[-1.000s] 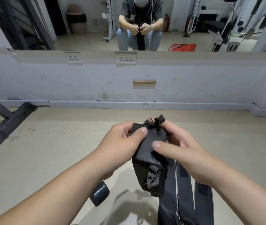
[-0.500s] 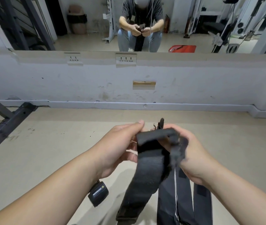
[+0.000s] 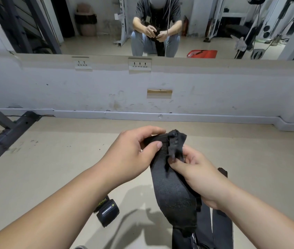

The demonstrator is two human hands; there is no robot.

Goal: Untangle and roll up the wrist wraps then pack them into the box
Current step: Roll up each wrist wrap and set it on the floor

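Left hand (image 3: 130, 155) and right hand (image 3: 199, 177) grip wrist wrap (image 3: 171, 186) hanging lengthwise downward.

Matt black woven cloth wrist wrap (image 3: 171, 186); smooth, dull beige floor (image 3: 56, 159).

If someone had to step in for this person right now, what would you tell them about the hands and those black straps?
The left hand grips the top end of the black wrap.
The right hand pinches the same wrap beside it, at its ragged end.
The wrap hangs unrolled from the hands.
Done: a rolled wrap lies on the floor under the left forearm.
Left: roll the held wrap and sort the dark straps below the right wrist. The box is not in view.
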